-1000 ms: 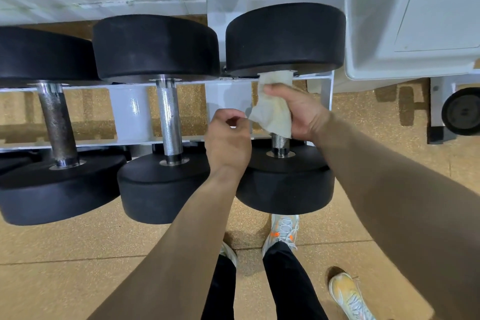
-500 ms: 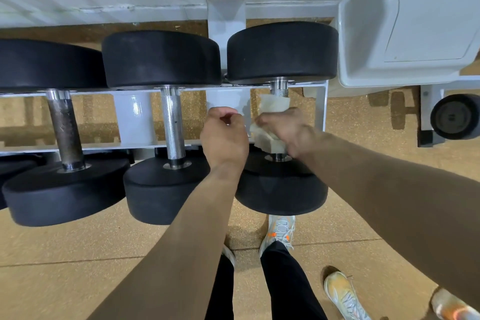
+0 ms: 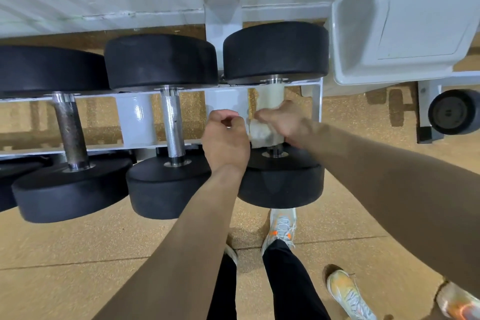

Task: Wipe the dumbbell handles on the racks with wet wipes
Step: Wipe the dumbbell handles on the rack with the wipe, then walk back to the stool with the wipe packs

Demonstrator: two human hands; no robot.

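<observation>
Three black dumbbells lie across a white rack (image 3: 135, 122). The rightmost dumbbell (image 3: 275, 52) has its handle wrapped in a pale wet wipe (image 3: 270, 97). My right hand (image 3: 283, 122) grips the wipe around that handle, so most of the handle is hidden. My left hand (image 3: 224, 138) hovers just left of it with fingers curled, holding nothing that I can see. The middle dumbbell's knurled steel handle (image 3: 172, 122) and the left dumbbell's darker handle (image 3: 68, 127) are bare.
A white bin-like housing (image 3: 405, 28) stands right of the rack, with a small black wheel (image 3: 453, 115) below it. A white rack post (image 3: 220, 8) rises behind the dumbbells. My feet and another person's shoes (image 3: 345, 293) are on the tan rubber floor.
My right hand slid the wipe down the handle toward the near weight, then back up, so the wipe again covers the handle's upper part. The left hand stayed beside it.
</observation>
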